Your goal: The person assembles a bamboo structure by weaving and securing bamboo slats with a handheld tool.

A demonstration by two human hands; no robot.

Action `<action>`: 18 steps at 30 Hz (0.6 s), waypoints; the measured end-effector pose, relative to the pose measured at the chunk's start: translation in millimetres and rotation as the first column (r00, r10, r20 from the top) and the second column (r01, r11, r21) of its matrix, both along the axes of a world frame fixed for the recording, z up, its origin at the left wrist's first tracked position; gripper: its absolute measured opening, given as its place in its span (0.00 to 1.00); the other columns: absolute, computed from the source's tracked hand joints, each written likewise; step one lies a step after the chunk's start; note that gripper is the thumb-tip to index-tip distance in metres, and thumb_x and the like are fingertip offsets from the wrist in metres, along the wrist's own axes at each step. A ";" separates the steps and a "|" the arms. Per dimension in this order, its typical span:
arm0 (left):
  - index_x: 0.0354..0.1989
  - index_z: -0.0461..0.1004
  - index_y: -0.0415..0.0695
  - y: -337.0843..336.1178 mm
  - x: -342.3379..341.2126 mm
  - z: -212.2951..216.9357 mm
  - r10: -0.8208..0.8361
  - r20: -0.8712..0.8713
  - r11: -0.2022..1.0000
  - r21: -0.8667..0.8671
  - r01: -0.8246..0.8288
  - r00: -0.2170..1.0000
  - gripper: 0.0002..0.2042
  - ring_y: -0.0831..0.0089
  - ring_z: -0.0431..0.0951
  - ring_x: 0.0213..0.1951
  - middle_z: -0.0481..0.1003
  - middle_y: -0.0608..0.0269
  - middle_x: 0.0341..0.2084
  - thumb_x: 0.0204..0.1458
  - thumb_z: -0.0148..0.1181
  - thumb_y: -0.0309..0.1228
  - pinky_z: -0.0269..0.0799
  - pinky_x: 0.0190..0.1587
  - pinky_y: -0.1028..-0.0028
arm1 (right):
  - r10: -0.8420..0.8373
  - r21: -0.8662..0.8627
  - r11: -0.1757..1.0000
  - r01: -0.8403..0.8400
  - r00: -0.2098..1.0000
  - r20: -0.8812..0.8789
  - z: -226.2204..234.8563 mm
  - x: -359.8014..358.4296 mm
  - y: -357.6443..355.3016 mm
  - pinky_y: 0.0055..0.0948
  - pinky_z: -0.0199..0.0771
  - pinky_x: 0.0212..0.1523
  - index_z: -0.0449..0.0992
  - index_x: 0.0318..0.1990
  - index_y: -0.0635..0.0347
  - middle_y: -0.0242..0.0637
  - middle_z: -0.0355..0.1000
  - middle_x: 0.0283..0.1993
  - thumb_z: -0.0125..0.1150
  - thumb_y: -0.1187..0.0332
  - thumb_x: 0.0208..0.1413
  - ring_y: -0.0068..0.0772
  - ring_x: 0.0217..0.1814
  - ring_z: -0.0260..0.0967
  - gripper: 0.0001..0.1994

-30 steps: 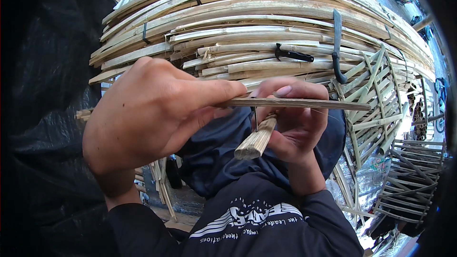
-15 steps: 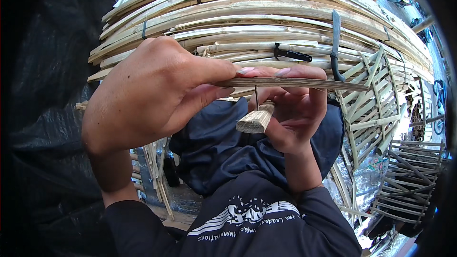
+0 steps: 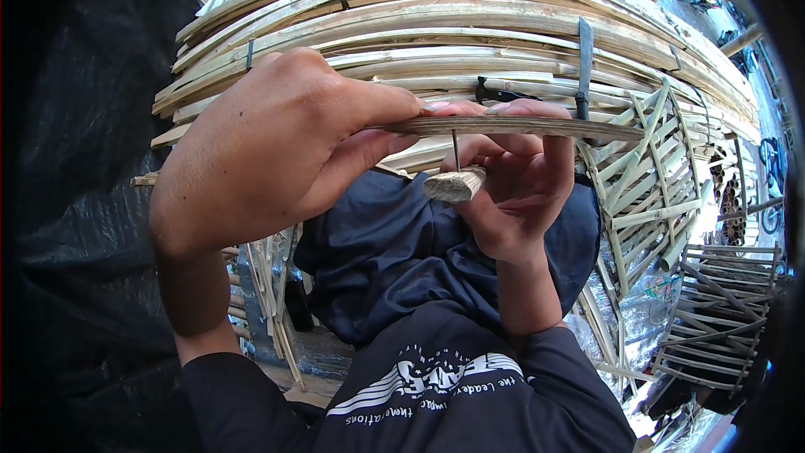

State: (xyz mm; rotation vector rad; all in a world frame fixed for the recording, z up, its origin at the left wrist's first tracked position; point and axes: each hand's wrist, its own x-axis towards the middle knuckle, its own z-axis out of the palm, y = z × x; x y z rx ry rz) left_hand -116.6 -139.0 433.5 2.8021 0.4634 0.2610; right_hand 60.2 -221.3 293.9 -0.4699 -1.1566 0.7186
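My left hand (image 3: 243, 151) pinches the left end of a thin, flat bamboo strip (image 3: 503, 125) between thumb and fingers. The strip lies sideways in front of me, above my lap. My right hand (image 3: 524, 201) curls round it from the far side, its fingertips over the strip. Under the strip is a short bamboo piece (image 3: 454, 186) with its cut end facing me, beside my right thumb. A thin metal pin (image 3: 456, 151), like a nail, spans the gap between strip and short piece. How it sits in either one is hidden.
Long split bamboo lengths (image 3: 470, 13) are stacked ahead, some tied with dark bands. A machete (image 3: 584, 63) and a black-handled knife (image 3: 507, 94) rest on them. To the right are a bamboo lattice (image 3: 646, 176) and a slatted rack (image 3: 713, 319); black sheeting (image 3: 84, 201) hangs left.
Both hands have lifted the strip slightly upward in the picture. The short piece has tilted, so less of its upper face shows. The grips are unchanged.
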 end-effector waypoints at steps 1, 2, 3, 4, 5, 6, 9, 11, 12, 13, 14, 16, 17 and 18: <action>0.48 0.80 0.37 -0.1 0.3 0.4 0.002 0.003 1.000 0.006 -0.002 1.000 0.13 0.61 0.84 0.27 0.81 0.50 0.26 0.52 0.62 0.22 0.76 0.30 0.70 | -0.005 0.005 1.000 0.005 1.000 0.013 -0.1 0.7 0.9 0.29 0.79 0.42 0.55 0.60 0.68 0.59 0.74 0.52 0.74 0.77 0.48 0.41 0.51 0.76 0.36; 0.48 0.80 0.38 0.2 0.4 0.4 0.011 0.005 1.000 0.004 -0.011 1.000 0.14 0.61 0.84 0.27 0.81 0.50 0.26 0.52 0.62 0.22 0.76 0.31 0.70 | -0.011 0.011 1.000 0.011 1.000 0.025 -0.3 1.5 1.8 0.29 0.79 0.42 0.55 0.60 0.68 0.59 0.74 0.52 0.74 0.78 0.48 0.41 0.50 0.76 0.36; 0.48 0.80 0.38 0.8 0.0 0.1 0.021 0.006 1.000 0.001 -0.021 1.000 0.14 0.61 0.84 0.27 0.81 0.50 0.26 0.52 0.62 0.23 0.76 0.32 0.69 | -0.018 0.013 1.000 0.018 0.999 0.036 -1.2 2.0 2.4 0.28 0.79 0.41 0.55 0.60 0.68 0.59 0.74 0.52 0.73 0.78 0.48 0.40 0.49 0.77 0.36; 0.48 0.80 0.39 1.5 -0.4 -0.1 0.031 0.008 1.000 -0.002 -0.031 0.999 0.14 0.61 0.84 0.27 0.81 0.50 0.26 0.52 0.62 0.23 0.77 0.32 0.69 | -0.019 0.014 1.000 0.019 0.999 0.048 -1.2 2.6 3.5 0.27 0.79 0.40 0.55 0.61 0.68 0.60 0.74 0.52 0.73 0.79 0.48 0.40 0.48 0.77 0.36; 0.49 0.80 0.40 2.1 -0.6 1.4 0.048 -0.007 0.999 0.020 -0.048 0.999 0.15 0.62 0.84 0.27 0.81 0.50 0.26 0.52 0.63 0.24 0.77 0.33 0.69 | -0.021 0.014 1.000 0.020 0.998 0.061 -1.3 3.4 4.7 0.27 0.79 0.39 0.55 0.61 0.68 0.60 0.74 0.52 0.73 0.80 0.47 0.39 0.47 0.77 0.36; 0.49 0.80 0.40 2.8 -0.6 4.2 0.065 -0.020 0.997 0.042 -0.064 0.998 0.15 0.62 0.84 0.27 0.81 0.50 0.26 0.52 0.63 0.24 0.77 0.33 0.69 | -0.017 0.014 1.000 0.016 0.997 0.074 -1.0 4.2 6.7 0.26 0.79 0.38 0.56 0.61 0.68 0.60 0.74 0.52 0.72 0.81 0.47 0.38 0.46 0.78 0.36; 0.50 0.80 0.43 9.4 -2.1 7.4 0.113 -0.036 0.994 0.002 -0.113 0.993 0.17 0.62 0.84 0.31 0.82 0.51 0.28 0.49 0.67 0.28 0.77 0.38 0.68 | -0.031 0.037 0.999 0.027 0.995 0.092 1.0 5.2 11.1 0.24 0.79 0.36 0.56 0.61 0.68 0.62 0.74 0.52 0.71 0.83 0.47 0.36 0.42 0.78 0.35; 0.50 0.80 0.44 11.8 -4.4 9.7 0.130 -0.043 0.991 0.002 -0.130 0.991 0.20 0.63 0.84 0.35 0.82 0.52 0.30 0.47 0.70 0.32 0.76 0.42 0.67 | -0.057 0.038 0.998 0.054 0.995 0.085 1.0 4.3 12.6 0.24 0.79 0.36 0.56 0.61 0.68 0.62 0.74 0.52 0.70 0.84 0.47 0.34 0.41 0.78 0.35; 0.51 0.80 0.45 12.8 -4.6 10.8 0.127 -0.044 0.992 0.032 -0.126 0.991 0.21 0.63 0.83 0.36 0.81 0.53 0.32 0.46 0.71 0.34 0.75 0.44 0.67 | -0.080 0.026 0.997 0.078 0.994 0.079 -0.5 4.6 13.1 0.24 0.79 0.36 0.56 0.60 0.67 0.61 0.74 0.52 0.70 0.85 0.47 0.34 0.41 0.78 0.35; 0.51 0.79 0.45 13.9 -4.9 11.0 0.124 -0.045 0.991 0.062 -0.122 0.991 0.23 0.64 0.82 0.38 0.81 0.54 0.33 0.44 0.73 0.36 0.74 0.47 0.67 | -0.103 0.013 0.995 0.102 0.992 0.073 -1.4 5.0 13.7 0.25 0.80 0.37 0.56 0.60 0.67 0.61 0.74 0.52 0.70 0.85 0.47 0.33 0.41 0.77 0.35; 0.51 0.79 0.45 15.1 -5.6 9.3 0.101 -0.030 0.992 0.083 -0.098 0.994 0.25 0.63 0.81 0.38 0.81 0.55 0.34 0.43 0.74 0.38 0.73 0.48 0.66 | -0.094 0.022 0.995 0.093 0.993 0.070 -1.4 5.4 16.0 0.26 0.80 0.37 0.56 0.60 0.67 0.61 0.74 0.52 0.70 0.85 0.47 0.33 0.41 0.77 0.35; 0.52 0.78 0.45 17.5 -5.8 4.5 0.051 0.000 0.991 0.125 -0.051 0.999 0.28 0.63 0.80 0.39 0.80 0.56 0.35 0.41 0.77 0.43 0.71 0.51 0.65 | -0.079 0.041 0.996 0.076 0.995 0.063 -0.4 7.4 22.0 0.27 0.80 0.38 0.56 0.60 0.67 0.60 0.74 0.52 0.70 0.85 0.47 0.33 0.40 0.77 0.34; 0.52 0.78 0.44 18.0 -3.1 6.8 0.042 -0.020 0.994 0.105 -0.040 0.999 0.30 0.63 0.80 0.39 0.80 0.56 0.35 0.41 0.77 0.45 0.71 0.50 0.66 | -0.077 0.044 0.996 0.074 0.995 0.070 0.2 8.9 23.3 0.28 0.80 0.39 0.56 0.61 0.67 0.59 0.74 0.52 0.69 0.85 0.48 0.33 0.41 0.77 0.34; 0.52 0.78 0.44 18.4 0.9 11.6 0.035 -0.042 0.996 0.085 -0.032 0.999 0.31 0.64 0.80 0.38 0.80 0.56 0.35 0.40 0.78 0.46 0.72 0.49 0.66 | -0.074 0.048 0.996 0.070 0.994 0.076 0.7 9.8 25.0 0.28 0.80 0.40 0.56 0.61 0.67 0.59 0.74 0.53 0.69 0.85 0.48 0.34 0.41 0.77 0.34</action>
